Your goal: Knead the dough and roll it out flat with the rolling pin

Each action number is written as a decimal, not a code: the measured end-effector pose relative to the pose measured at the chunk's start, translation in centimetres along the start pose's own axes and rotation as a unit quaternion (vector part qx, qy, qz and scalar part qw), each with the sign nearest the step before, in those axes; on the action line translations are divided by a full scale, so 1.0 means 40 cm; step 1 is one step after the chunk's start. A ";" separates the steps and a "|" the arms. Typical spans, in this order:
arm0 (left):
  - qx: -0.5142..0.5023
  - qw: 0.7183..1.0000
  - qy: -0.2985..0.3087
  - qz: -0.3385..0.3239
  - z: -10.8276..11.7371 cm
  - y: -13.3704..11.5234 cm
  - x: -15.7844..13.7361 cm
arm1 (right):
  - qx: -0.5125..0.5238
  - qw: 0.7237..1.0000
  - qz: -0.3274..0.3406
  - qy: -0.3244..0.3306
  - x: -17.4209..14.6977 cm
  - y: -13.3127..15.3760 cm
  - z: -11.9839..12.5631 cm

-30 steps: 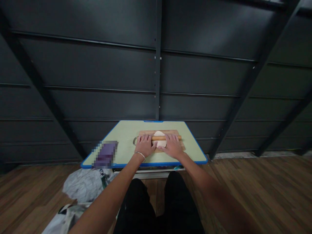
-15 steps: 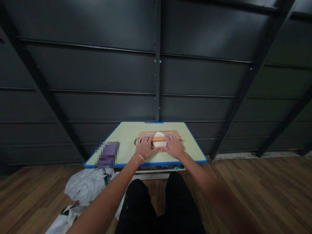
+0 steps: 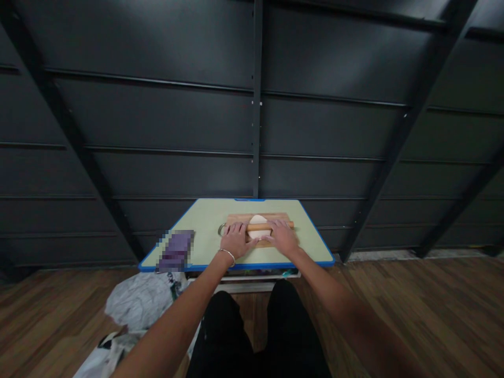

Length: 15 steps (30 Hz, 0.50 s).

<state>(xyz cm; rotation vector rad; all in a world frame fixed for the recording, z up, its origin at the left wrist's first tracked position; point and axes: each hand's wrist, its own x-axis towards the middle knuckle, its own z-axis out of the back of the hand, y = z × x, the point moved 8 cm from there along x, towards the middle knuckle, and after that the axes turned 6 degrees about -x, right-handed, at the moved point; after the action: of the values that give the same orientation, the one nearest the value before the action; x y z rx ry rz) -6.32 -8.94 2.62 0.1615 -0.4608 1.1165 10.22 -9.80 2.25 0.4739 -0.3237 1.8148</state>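
Rolling pin (image 3: 259,227) smth wood; dough (image 3: 258,219) matt, smth.

**Left hand (image 3: 235,239) and right hand (image 3: 284,237) laid over a slim light-brown wooden rolling pin (image 3: 259,227)**

Between the hands, the pin crosses a flat, roundish cream dough-like piece (image 3: 258,219) on a brown wooden board (image 3: 235,217). Just left of the left hand sits a curved metal loop (image 3: 221,230); farther left, a blurred purple rectangle (image 3: 177,251) lies on the pale-green, blue-edged worktop (image 3: 207,220).

Looking from the head only, forward and down, over near knees (image 3: 222,307) to the table (image 3: 207,223) farther off, facing squarely the dark wall (image 3: 326,128) beyond.
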 end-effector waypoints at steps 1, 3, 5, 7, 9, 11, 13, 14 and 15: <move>0.000 1.000 -0.001 0.000 -0.001 0.000 0.000 | 0.002 1.000 -0.005 -0.004 0.000 -0.001 0.001; -0.002 1.000 -0.006 -0.001 -0.003 0.000 -0.001 | 0.003 1.000 -0.015 -0.012 0.001 -0.003 0.003; -0.007 1.000 -0.012 -0.002 -0.003 -0.001 -0.002 | 0.005 1.000 -0.020 -0.014 0.005 -0.005 0.005; -0.011 1.000 -0.014 -0.002 -0.004 -0.001 -0.003 | 0.013 1.000 -0.022 -0.004 0.012 -0.007 0.004; -0.014 1.000 -0.013 0.001 -0.004 0.002 -0.003 | 0.025 0.999 -0.023 0.012 0.018 -0.010 0.003; -0.017 1.000 -0.009 0.002 -0.003 0.004 -0.003 | 0.035 0.999 -0.021 0.023 0.021 -0.011 0.005; -0.021 1.000 -0.003 0.000 -0.003 0.006 -0.003 | 0.038 0.999 -0.018 0.023 0.020 -0.013 0.014; -0.023 1.000 0.000 -0.001 -0.003 0.006 -0.004 | 0.038 0.999 -0.016 0.023 0.019 -0.012 0.018; -0.023 1.000 0.003 -0.002 -0.003 0.007 -0.005 | 0.037 0.999 -0.014 0.023 0.017 -0.011 0.023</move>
<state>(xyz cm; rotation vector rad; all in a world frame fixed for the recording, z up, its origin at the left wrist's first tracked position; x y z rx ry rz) -6.59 -8.93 2.39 0.1186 -0.4814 1.1003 10.63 -9.51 3.37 0.4851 -0.2176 1.8130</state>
